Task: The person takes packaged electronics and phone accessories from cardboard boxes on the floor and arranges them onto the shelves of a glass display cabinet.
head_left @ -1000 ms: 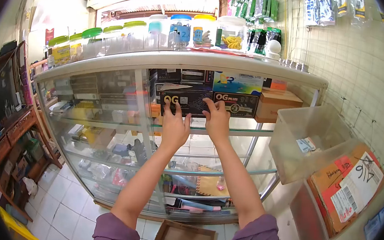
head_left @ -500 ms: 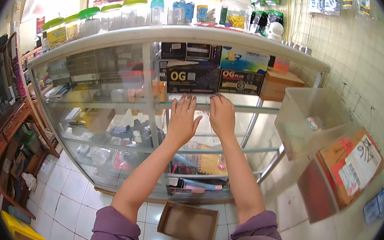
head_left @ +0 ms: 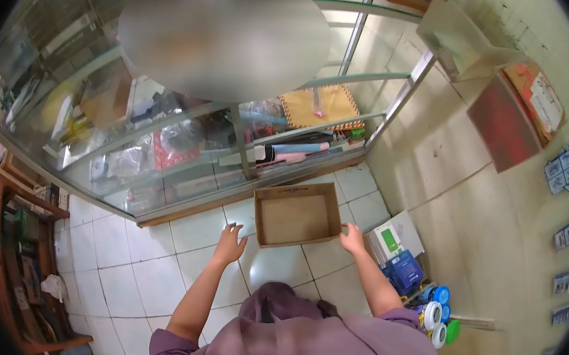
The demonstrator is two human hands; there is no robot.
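Observation:
An empty brown cardboard tray box lies on the white tiled floor in front of the glass cabinet. My left hand hovers to the left of the box, fingers apart and holding nothing. At the box's right edge is my right hand, fingers bent in close to the rim; whether they grip it is too small to tell. A large blurred oval covers the upper middle of the view and hides part of the cabinet.
The glass cabinet holds a yellow envelope and wrapped goods. To the right stand a translucent bin, a red-sided box, a blue package and lidded jars. A wooden shelf is at left.
The view has tilted down. Both my hands have left the black boxes and cabinet shelf and come down to either side of the cardboard box on the floor.

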